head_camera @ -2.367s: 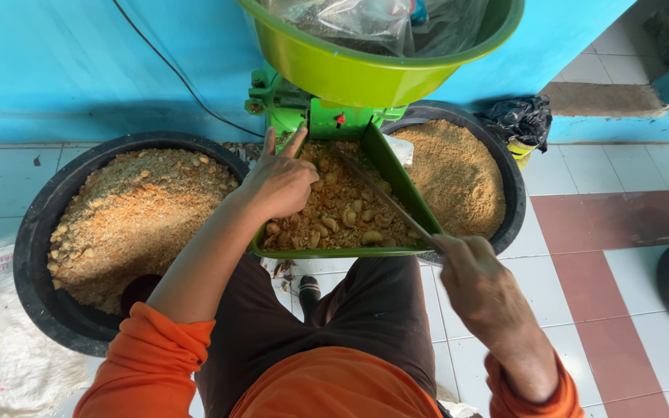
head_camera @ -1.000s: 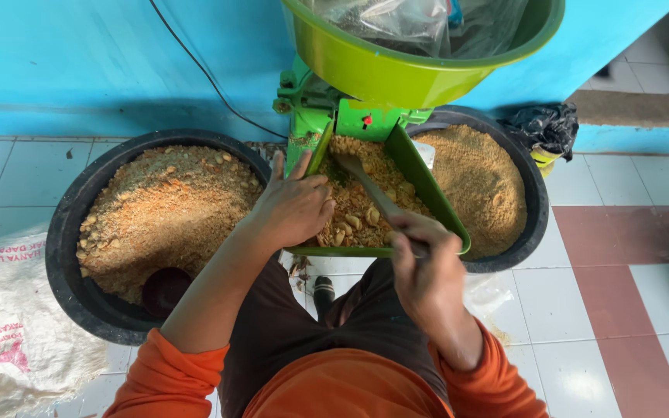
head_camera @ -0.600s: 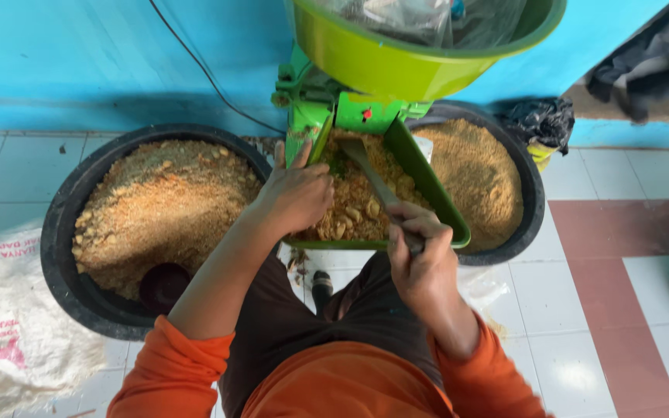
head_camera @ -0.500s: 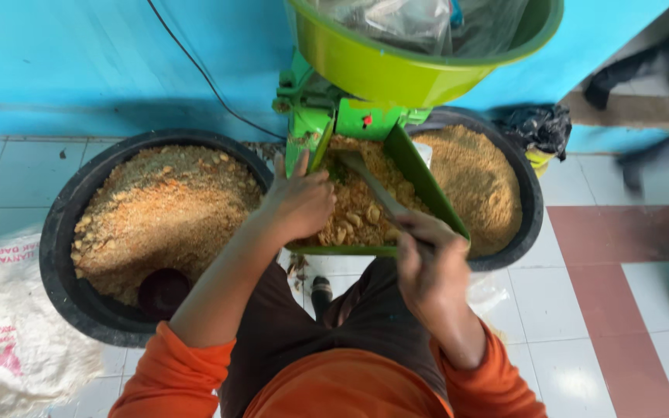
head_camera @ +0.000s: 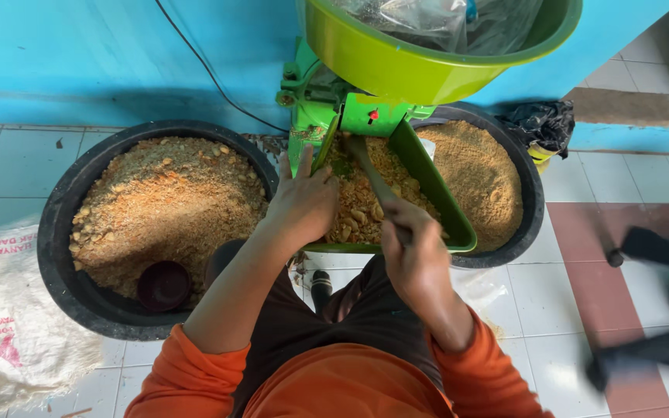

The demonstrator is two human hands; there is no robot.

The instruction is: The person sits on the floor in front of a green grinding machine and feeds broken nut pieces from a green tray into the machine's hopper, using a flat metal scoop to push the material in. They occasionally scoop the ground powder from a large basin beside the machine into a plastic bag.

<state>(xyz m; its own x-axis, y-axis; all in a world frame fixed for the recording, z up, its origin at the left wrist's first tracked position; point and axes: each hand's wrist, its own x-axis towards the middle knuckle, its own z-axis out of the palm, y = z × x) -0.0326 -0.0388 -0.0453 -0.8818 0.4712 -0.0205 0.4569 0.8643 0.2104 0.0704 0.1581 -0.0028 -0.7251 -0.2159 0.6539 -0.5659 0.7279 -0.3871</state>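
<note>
We take the green tray (head_camera: 435, 190) as our landmark; it slopes down from the green machine (head_camera: 315, 101) toward us, filled with coarse brown pieces (head_camera: 354, 213).

Largest is the left tub (head_camera: 63, 271), a black round tub well to the left of the tray, heaped with brown meal; a small dark cup (head_camera: 162, 285) lies in its near part. The right tub (head_camera: 532, 201), also black, sits behind and to the right of the tray, touching or nearly touching it, and holds finer meal. Above the tray's far end hangs the green bowl (head_camera: 420, 66), with a clear plastic bag in it. A white sack (head_camera: 9, 333) lies on the floor far left of the tray, just beside the left tub. A black bag (head_camera: 540, 124) lies beyond the right tub.

Our left hand (head_camera: 303, 201) rests on the tray's left edge, fingers spread and loosely curled over the rim, palm down on the pieces. Our right hand (head_camera: 416, 251) is at the tray's near edge, closed in a fist around the stick (head_camera: 369, 174), which reaches up the tray into the pieces toward the machine's mouth.
</note>
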